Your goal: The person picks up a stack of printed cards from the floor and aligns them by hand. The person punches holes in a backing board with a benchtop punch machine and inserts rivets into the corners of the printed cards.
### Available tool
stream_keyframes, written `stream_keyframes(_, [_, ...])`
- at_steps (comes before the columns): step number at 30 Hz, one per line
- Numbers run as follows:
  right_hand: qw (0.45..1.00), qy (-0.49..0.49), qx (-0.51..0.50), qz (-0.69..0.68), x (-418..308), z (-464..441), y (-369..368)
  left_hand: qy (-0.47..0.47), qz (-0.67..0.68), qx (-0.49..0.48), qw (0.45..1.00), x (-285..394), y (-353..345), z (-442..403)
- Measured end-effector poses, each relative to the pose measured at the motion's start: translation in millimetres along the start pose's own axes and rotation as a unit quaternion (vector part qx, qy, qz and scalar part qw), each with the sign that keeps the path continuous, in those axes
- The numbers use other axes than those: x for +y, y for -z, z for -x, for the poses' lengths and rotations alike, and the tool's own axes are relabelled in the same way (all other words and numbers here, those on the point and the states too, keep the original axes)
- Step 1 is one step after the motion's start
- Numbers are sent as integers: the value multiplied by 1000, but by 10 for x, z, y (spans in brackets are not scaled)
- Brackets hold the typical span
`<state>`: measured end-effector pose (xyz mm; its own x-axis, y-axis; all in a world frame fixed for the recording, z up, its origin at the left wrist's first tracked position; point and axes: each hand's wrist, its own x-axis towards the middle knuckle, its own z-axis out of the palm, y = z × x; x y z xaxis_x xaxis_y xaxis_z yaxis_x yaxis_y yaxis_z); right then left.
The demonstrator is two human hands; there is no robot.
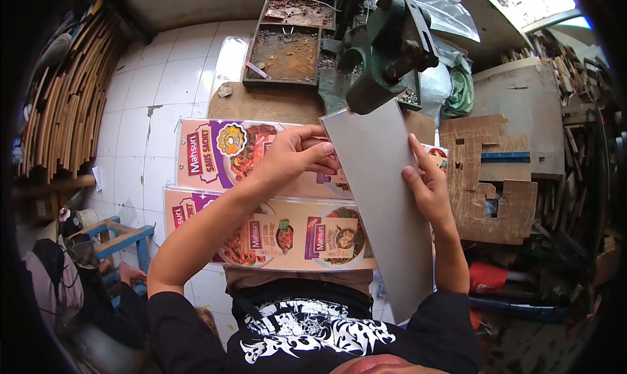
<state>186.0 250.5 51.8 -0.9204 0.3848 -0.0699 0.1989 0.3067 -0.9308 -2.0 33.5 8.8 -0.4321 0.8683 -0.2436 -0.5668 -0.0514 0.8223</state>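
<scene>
A long plain grey panel (385, 198) slants from under the head of a green metal press (379, 67) down to the person's lap. My right hand (428, 181) holds the panel's right edge, thumb on its face. My left hand (304, 153) is beside the panel's upper left edge, fingers curled and thumb pressed toward them; what they pinch, if anything, is too small to make out. Beneath the left forearm lie printed boards with food pictures, an upper one (212, 168) and a lower one (297, 237) nearer the lap.
A compartmented tray (285, 51) with small bits stands left of the press. Cut brown boards (490, 178) are at the right, stacked strips (72, 93) at the far left. A blue stool (121, 243) and part of another person (130, 276) are at lower left.
</scene>
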Motion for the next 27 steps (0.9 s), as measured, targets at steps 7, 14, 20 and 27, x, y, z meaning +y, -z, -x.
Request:
stream_keyframes(7, [1000, -23, -5, -3, 35, -34, 19, 7, 4, -5, 1000, -19, -10, -22])
stream_keyframes(14, [1000, -18, -7, 20, 10, -30, 30, -6, 10, -17, 1000, -33, -16, -16])
stream_keyframes(20, [999, -17, -4, 27, -1, -28, 19, -9, -3, -29, 1000, -65, 29, -34])
stream_keyframes(27, [1000, -21, -4, 14, 2, -50, 17, -13, 0, -21, 1000, -20, -4, -16])
